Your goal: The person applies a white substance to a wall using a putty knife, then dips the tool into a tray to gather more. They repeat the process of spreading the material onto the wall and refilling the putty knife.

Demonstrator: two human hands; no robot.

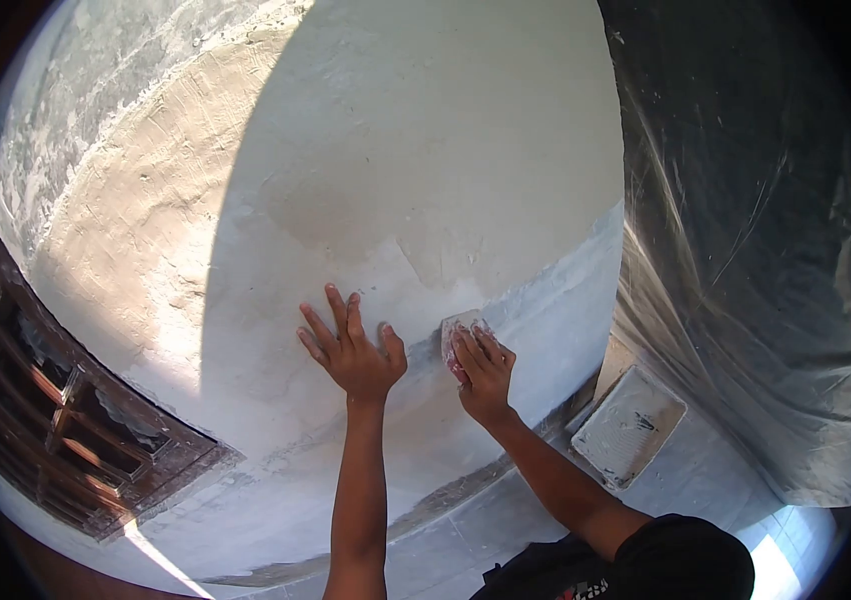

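My left hand [352, 355] lies against the plastered wall [425, 180], its fingers spread and nothing held. To its right, my right hand [485, 370] is wrapped round a small pale block [463, 321] with reddish patches, which rests against the wall. A greyish band of plaster runs past the block toward the upper right. The underside of the block is hidden by my fingers and the wall.
A brown wooden window frame with bars [75, 430] is at the lower left. A plaster-smeared tray [631, 427] lies on the floor at the right, below clear plastic sheeting [745, 230]. Sunlight falls on rough plaster at the upper left.
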